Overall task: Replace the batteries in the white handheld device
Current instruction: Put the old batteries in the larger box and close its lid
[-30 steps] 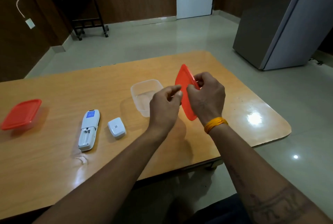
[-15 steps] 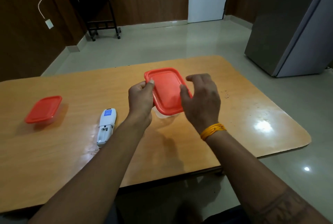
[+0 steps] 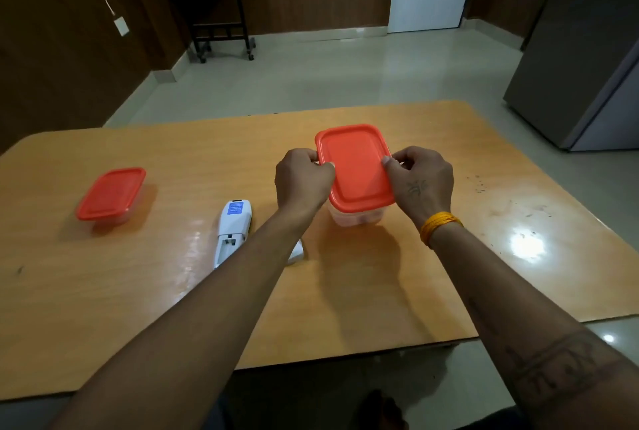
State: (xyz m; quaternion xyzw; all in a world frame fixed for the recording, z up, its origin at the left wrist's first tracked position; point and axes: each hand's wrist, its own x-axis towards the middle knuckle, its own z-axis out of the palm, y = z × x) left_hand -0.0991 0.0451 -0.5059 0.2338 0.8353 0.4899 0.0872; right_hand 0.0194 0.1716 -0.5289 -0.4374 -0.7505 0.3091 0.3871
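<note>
The white handheld device [image 3: 231, 232] lies face down on the wooden table [image 3: 345, 291], its battery bay open at the near end. Its white battery cover [image 3: 296, 249] peeks out from behind my left forearm. A clear container [image 3: 356, 218] stands at the table's middle with a red lid [image 3: 354, 168] lying flat on top. My left hand [image 3: 301, 180] pinches the lid's left edge. My right hand [image 3: 422, 180] pinches the right edge. What is inside the container is hidden.
A second clear container with a red lid [image 3: 111, 195] sits at the table's left. A grey refrigerator [image 3: 581, 49] stands on the right. A dark side table [image 3: 214, 11] is by the far wall.
The red lid was held upright in my hands beside the open container. It has turned flat and come down onto the container, with a hand on each side.
</note>
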